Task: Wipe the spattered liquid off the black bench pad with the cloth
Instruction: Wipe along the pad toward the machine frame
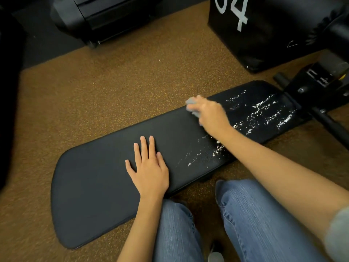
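Your right hand [212, 115] squeezes the grey cloth [192, 106] on the black bench pad [98, 186], beside white drops [264, 112]; your left hand [149, 167] lies flat, fingers straight

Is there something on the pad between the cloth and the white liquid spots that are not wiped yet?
Nothing visible. The right hand holds the cloth on the bench pad, and the spatter begins right beside it. The left hand lies flat, away from the spots.
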Demonstrator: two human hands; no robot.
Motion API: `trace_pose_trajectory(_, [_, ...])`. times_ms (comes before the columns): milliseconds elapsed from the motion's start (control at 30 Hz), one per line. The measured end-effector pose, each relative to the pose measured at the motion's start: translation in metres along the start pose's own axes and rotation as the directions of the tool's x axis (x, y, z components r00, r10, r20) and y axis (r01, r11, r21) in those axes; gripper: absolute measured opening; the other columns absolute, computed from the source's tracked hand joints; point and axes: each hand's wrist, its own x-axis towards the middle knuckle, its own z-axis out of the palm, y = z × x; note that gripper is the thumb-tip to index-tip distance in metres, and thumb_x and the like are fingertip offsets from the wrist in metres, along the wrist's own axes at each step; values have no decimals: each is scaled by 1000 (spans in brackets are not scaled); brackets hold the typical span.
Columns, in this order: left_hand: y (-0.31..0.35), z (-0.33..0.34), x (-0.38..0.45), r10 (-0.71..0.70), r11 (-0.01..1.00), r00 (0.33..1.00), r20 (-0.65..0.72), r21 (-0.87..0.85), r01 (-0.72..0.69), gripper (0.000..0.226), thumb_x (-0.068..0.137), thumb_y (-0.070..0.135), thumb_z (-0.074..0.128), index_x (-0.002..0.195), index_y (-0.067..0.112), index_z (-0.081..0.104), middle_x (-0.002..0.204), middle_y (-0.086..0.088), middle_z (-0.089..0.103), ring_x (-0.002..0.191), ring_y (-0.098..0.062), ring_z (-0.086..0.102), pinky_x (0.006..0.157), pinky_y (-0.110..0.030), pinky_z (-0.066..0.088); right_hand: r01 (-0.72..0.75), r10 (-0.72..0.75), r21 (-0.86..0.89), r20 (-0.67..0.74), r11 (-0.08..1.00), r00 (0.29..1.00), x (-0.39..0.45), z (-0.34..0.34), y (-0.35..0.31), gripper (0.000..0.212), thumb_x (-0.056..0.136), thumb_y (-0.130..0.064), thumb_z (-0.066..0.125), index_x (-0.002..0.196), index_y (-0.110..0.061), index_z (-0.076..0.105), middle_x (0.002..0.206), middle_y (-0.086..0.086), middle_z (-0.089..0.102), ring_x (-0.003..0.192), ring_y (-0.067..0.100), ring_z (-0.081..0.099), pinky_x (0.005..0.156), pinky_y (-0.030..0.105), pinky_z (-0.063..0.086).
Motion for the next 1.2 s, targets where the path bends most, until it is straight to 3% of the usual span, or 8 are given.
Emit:
trace_pose_trajectory(100, [2,0,0,-7,1000,1000,-7,-10,7,54,106,36,24,158,39,8,167,14,1,154,-10,-2,122,-50,5,-217,214,-9,-140,976,967,7,-1,-9,32,79,10,56,94,-15,69,118,6,65,106,28,63,83,38,53])
trace_pose_trajectory(267, [-2,2,1,2,1000,1000,-14,-7,-2,54,106,37,24,158,39,9,167,14,2,154,-9,-1,122,-50,7,156,-165,184,33,970,986,-19,48,-75,52,76,15,57,119,-14,67,141,5,53,127,25,52,107,41,42])
trace_pose_trajectory(367, [-3,2,0,6,1000,1000,-16,-10,-6,54,106,38,24,158,40,9,167,15,2,154,-8,-1,122,-49,7,231,-231,182,-18,956,973,-18,44,-64,52,68,18,64,110,-12,71,134,7,59,122,25,57,101,38,47])
trace_pose_trajectory(533, [-3,2,-1,2,999,1000,-14,-45,-3,53,106,37,25,157,40,11,166,16,2,154,-8,-2,122,-49,4,-37,51,129,-110,991,993,2,-4,11,36,76,11,62,92,-18,76,119,-10,68,107,17,66,87,40,55])
trace_pose_trajectory(700, [1,0,0,-11,999,1000,-7,-47,10,54,106,36,26,158,39,12,167,15,3,154,-9,-1,122,-50,4,-280,272,-18,-182,960,945,5,-16,20,37,77,7,61,100,-20,71,111,4,70,99,29,67,84,37,54])
trace_pose_trajectory(867, [-1,1,0,-7,999,1000,-13,-40,7,54,106,36,25,157,40,12,167,15,2,154,-9,-2,122,-49,5,158,-163,111,43,981,986,-18,31,-58,48,75,13,56,110,-16,71,132,5,61,121,23,57,98,39,49])
trace_pose_trajectory(933, [-4,1,-1,-1,999,1000,-11,-48,0,53,106,37,25,157,41,11,166,17,1,154,-7,-2,122,-48,4,211,-219,126,59,969,974,-20,30,-48,54,71,17,58,112,-15,71,136,4,57,128,21,52,102,40,46])
trace_pose_trajectory(1200, [-1,2,0,-12,998,1000,-24,-67,11,54,106,35,28,157,40,13,166,16,4,154,-8,-1,122,-49,4,-246,245,22,-215,969,945,1,-12,21,30,82,6,56,94,-16,74,113,3,71,104,27,66,87,36,54])
